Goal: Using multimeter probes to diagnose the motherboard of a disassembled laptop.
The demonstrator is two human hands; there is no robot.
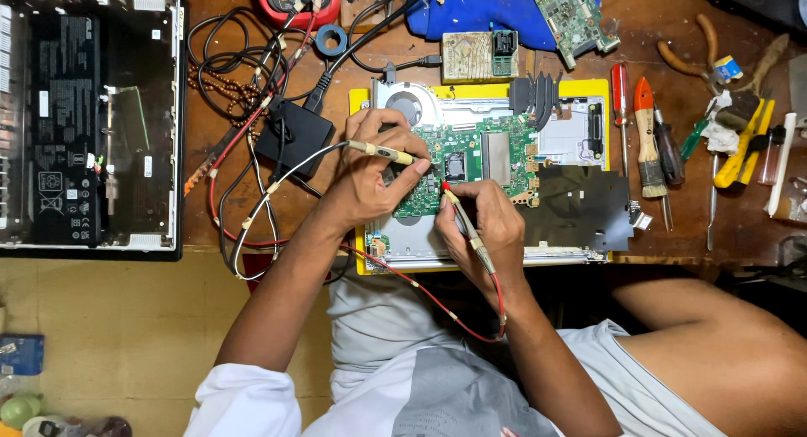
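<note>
Head view: green circuit board (479, 155) under both hands. Left hand (374, 172) fingers pinch yellow probe (382, 151); right hand (483, 227) fingers grip red probe (461, 214), tip on board, wrists bent inward.

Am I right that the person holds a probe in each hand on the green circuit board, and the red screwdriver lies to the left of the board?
Not quite. The head view shows the left hand and right hand each holding a probe on the green circuit board, but the red screwdriver lies to the right of the board, among the other tools.
</note>
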